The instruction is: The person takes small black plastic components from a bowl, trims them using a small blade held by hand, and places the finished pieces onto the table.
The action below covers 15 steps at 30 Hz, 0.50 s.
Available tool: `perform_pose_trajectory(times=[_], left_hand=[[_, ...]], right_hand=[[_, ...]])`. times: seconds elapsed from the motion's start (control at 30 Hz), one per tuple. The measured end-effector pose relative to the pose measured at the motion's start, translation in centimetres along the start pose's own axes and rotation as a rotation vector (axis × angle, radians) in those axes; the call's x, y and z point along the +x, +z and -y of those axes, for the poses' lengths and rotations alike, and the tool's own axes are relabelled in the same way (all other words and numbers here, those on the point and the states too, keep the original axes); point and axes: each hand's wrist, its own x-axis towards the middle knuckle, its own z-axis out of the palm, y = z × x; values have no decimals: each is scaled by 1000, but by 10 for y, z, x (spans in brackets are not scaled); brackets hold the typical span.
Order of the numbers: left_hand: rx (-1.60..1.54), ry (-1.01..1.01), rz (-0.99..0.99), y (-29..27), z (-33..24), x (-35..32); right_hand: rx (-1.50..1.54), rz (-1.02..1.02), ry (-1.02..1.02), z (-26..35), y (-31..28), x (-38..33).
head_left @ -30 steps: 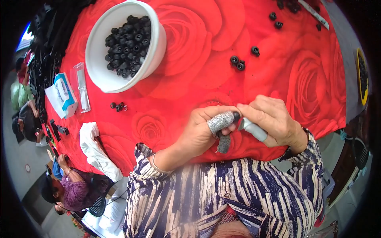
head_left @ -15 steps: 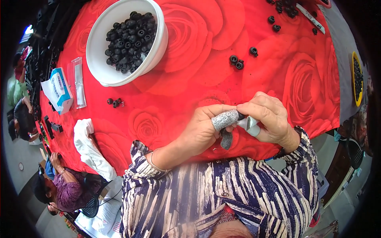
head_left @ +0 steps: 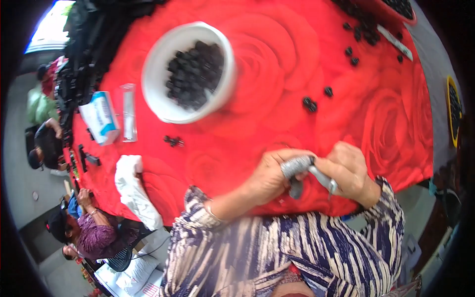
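Black piece [head_left: 311, 161], at four o'clock from the white bowl [head_left: 154, 91] of similar pieces [head_left: 195, 74], sits pinched in the left hand [head_left: 269, 174], seemingly mid-work, the right hand [head_left: 349, 171] curled against it, grip unclear, with loose pieces [head_left: 328, 91] towards one o'clock apparently left.

Head view is shifting and blurring: white bowl [head_left: 156, 89] is now showing its whole rim, red basket [head_left: 407, 21] is coming further into view, left hand [head_left: 269, 175] and right hand [head_left: 347, 171] are appearing lower.

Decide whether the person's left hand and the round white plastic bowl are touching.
Apart: the head view shows red rose-patterned tablecloth between the left hand and the round white bowl.
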Motion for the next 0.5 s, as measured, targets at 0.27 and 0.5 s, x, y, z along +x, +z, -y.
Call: perform_pose_trajectory(times=[0.27, 0.5], left_hand=[[1082, 1083, -595, 22, -79, -37], [1430, 1341, -794, 7, -110, -34]], right_hand=[[-65, -38, 113, 2, -7, -9], [-92, -66, 91, -3, -6, 3]])
